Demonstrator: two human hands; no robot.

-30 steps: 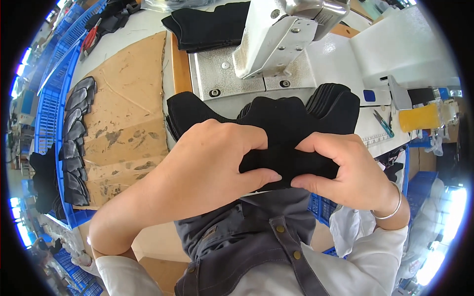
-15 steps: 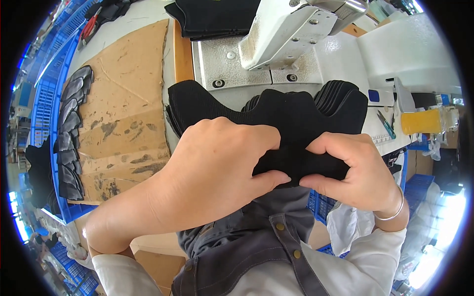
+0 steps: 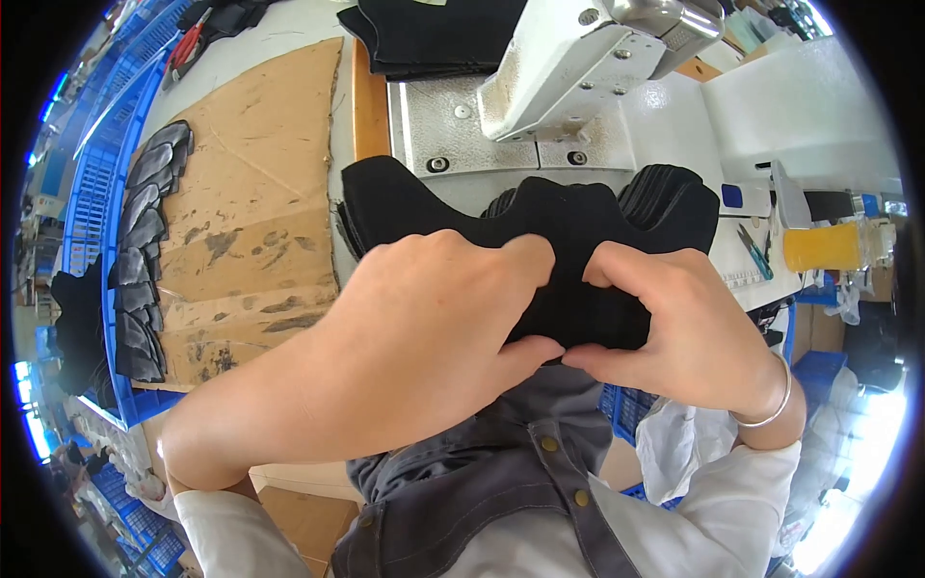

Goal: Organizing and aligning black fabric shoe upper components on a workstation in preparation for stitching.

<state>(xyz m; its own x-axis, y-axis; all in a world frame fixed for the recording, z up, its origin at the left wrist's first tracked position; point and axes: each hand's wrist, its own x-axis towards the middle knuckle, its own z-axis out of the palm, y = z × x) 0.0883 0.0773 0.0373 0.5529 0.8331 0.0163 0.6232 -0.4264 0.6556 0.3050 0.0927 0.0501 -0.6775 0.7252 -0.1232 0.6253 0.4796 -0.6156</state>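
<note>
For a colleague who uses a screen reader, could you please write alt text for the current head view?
A person's left hand and right hand hold a stack of black shaped pieces in front of a white machine. To the left, stained cardboard has overlapping dark pieces along its edge.

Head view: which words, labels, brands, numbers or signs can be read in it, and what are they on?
None can be read.
Ruled strip at the right: fine marks, too small to read.
Dark blue patch above it: any print is too small to make out.
Black stack in the left hand and right hand: no lettering shows.
</note>
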